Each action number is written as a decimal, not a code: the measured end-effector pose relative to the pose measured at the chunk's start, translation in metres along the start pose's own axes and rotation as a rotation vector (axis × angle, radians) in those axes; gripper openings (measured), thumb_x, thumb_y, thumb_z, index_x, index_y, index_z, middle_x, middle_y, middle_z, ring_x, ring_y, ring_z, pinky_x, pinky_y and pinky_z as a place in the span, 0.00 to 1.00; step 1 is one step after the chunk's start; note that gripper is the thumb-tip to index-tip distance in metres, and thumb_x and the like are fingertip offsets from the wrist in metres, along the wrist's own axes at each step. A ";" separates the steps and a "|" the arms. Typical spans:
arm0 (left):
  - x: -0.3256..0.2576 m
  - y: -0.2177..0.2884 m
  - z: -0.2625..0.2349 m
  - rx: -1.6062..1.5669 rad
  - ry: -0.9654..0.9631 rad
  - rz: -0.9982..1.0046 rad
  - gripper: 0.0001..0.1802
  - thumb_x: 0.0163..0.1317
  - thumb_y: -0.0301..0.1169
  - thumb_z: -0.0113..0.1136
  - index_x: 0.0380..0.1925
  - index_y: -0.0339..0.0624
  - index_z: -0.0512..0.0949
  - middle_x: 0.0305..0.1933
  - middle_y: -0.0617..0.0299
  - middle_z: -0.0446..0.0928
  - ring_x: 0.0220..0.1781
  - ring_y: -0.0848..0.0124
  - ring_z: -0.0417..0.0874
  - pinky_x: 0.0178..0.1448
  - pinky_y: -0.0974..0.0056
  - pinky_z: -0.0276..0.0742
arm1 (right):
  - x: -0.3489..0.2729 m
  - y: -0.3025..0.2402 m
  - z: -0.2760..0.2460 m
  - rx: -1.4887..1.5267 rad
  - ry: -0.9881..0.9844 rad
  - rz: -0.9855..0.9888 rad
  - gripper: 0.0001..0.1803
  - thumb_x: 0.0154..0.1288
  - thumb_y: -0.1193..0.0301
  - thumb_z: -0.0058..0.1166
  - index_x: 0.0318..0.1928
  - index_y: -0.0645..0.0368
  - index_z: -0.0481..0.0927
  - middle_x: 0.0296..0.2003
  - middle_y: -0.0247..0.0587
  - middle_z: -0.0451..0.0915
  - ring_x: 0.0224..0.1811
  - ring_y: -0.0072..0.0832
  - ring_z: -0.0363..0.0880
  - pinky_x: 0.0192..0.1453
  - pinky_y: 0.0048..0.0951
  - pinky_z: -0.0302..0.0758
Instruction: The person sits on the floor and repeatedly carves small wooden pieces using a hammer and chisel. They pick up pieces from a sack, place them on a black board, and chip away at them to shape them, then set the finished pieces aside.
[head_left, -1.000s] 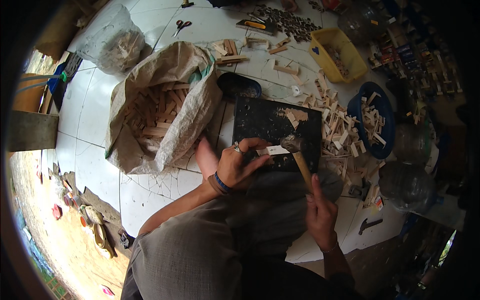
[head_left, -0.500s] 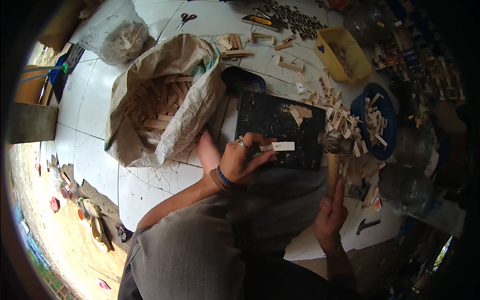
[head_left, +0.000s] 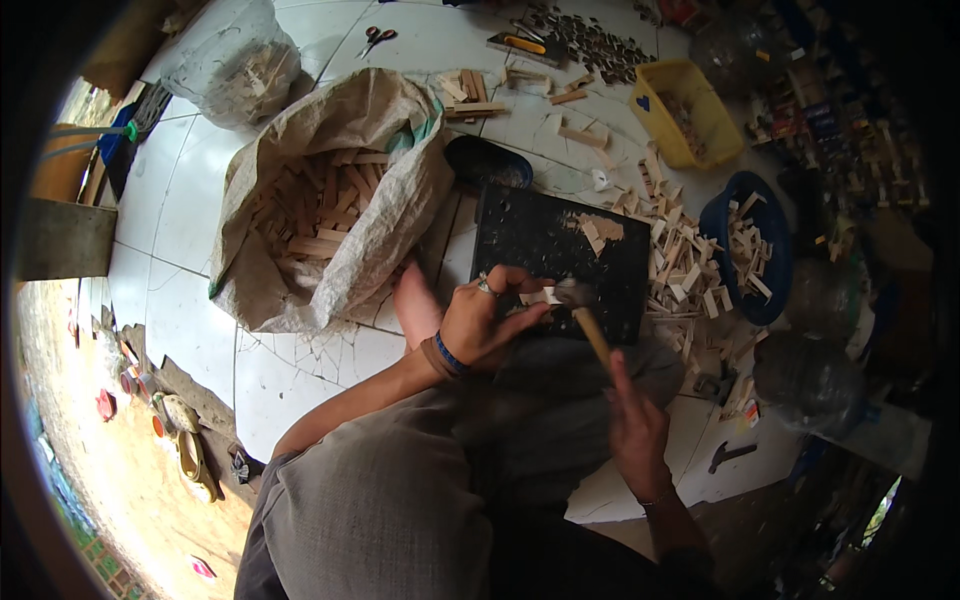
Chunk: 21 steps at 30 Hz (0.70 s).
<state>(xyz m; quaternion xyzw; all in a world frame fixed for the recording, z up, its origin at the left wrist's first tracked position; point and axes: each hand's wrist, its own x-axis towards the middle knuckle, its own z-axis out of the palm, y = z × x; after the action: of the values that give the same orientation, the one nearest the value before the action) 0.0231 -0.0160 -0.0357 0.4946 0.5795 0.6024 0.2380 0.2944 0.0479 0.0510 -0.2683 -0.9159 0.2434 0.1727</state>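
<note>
By the left hand (head_left: 490, 325) a small, light, stiff wooden strip (head_left: 541, 297) is pinched at its near end on the black slab (head_left: 560, 250), while a wooden-handled hammer (head_left: 585, 318), likely head-heavy, is gripped low on its handle by the closed right hand (head_left: 637, 425).

I see my left hand (head_left: 487, 322) pinching a small wood piece (head_left: 541, 297) flat on the black board (head_left: 560, 258), while my right hand (head_left: 636, 428) grips a hammer (head_left: 590, 325) with its head on that piece; left of the board gapes a sack of wood strips (head_left: 330, 205), right of it a blue bowl (head_left: 752, 248)
</note>
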 end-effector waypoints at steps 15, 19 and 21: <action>0.002 -0.002 -0.001 -0.036 -0.011 0.012 0.19 0.64 0.28 0.72 0.47 0.39 0.71 0.45 0.55 0.88 0.49 0.57 0.91 0.50 0.61 0.87 | 0.009 -0.012 -0.005 -0.053 -0.056 0.075 0.33 0.68 0.85 0.56 0.74 0.64 0.68 0.43 0.50 0.87 0.39 0.43 0.89 0.42 0.39 0.83; 0.002 -0.001 0.001 -0.008 -0.006 -0.016 0.19 0.64 0.28 0.72 0.47 0.39 0.71 0.45 0.55 0.88 0.49 0.57 0.91 0.51 0.61 0.87 | 0.000 -0.012 -0.022 -0.123 0.176 0.088 0.32 0.75 0.78 0.47 0.76 0.68 0.60 0.31 0.44 0.81 0.27 0.32 0.77 0.33 0.33 0.76; 0.001 -0.001 0.002 -0.038 0.006 -0.005 0.19 0.64 0.28 0.73 0.47 0.39 0.71 0.45 0.55 0.89 0.49 0.57 0.91 0.51 0.61 0.87 | -0.005 -0.012 -0.021 0.007 0.354 0.113 0.31 0.76 0.75 0.45 0.76 0.70 0.59 0.30 0.43 0.78 0.26 0.32 0.75 0.32 0.33 0.75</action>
<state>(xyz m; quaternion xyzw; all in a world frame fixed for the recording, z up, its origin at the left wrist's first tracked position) 0.0239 -0.0139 -0.0361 0.4867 0.5698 0.6142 0.2472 0.3030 0.0434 0.0742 -0.3572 -0.8540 0.2048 0.3181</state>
